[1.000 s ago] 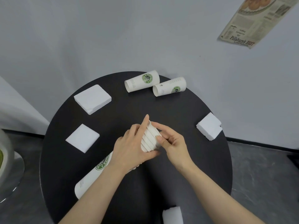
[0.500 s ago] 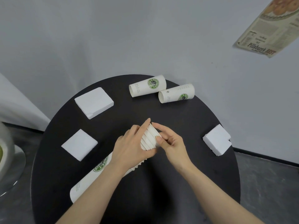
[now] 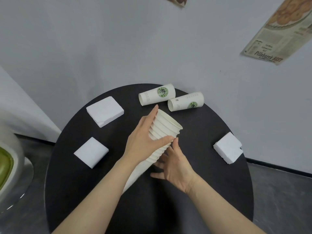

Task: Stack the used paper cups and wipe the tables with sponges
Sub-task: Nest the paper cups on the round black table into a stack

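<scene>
Stack of cups (image 3: 164, 130): a long nest of white paper cups is held tilted over the middle of the round black table (image 3: 194, 208), open mouth toward the upper right.
Left hand (image 3: 143, 142): wrapped round the upper rims, thumb across the front.
Right hand (image 3: 175, 164): fingers spread and fairly straight, laid against the lower rims; nothing is clasped.
Loose cups: two lie on their sides at the table's far edge, one (image 3: 157, 96) left of the other (image 3: 185, 103).
Sponges: white blocks sit at upper left (image 3: 105, 113), mid left (image 3: 91, 152) and right (image 3: 228, 149).
Risk: the nest's lower part is only steadied, so it could slide apart if tilted further.
Risk: the loose cups could be rolled off the edge if they are nudged.
</scene>
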